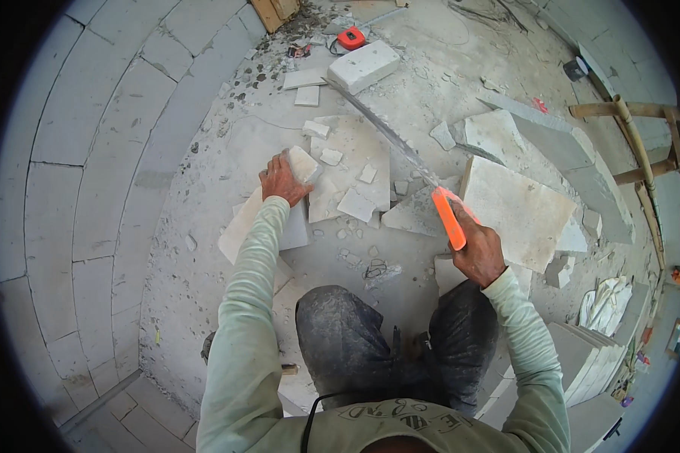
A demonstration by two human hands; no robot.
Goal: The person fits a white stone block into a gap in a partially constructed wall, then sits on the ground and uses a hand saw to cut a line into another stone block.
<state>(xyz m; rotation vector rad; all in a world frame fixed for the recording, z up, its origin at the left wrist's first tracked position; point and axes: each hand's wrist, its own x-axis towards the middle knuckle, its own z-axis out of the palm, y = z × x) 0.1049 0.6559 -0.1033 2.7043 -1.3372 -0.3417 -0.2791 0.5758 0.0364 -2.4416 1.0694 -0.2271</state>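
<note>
My right hand (478,253) is wrapped round the orange handle of a hand saw (385,130). Its long toothed blade points forward and to the left, the tip close to a white block (364,66). On the left, my left hand (282,181) grips a small white chunk of block (304,164), fingers bent over its left side. Just below that hand lies a larger white block (242,226), partly covered by my sleeve. Between the hands, a flat pale slab (364,151) carries several broken pieces (355,204).
A red tape measure (350,38) lies beyond the white block. Larger slabs (517,211) lean and lie at the right. A block wall (91,166) rises on the left. Wooden poles (633,143) stand far right, and a white sack (606,303) lies near stacked panels (582,362).
</note>
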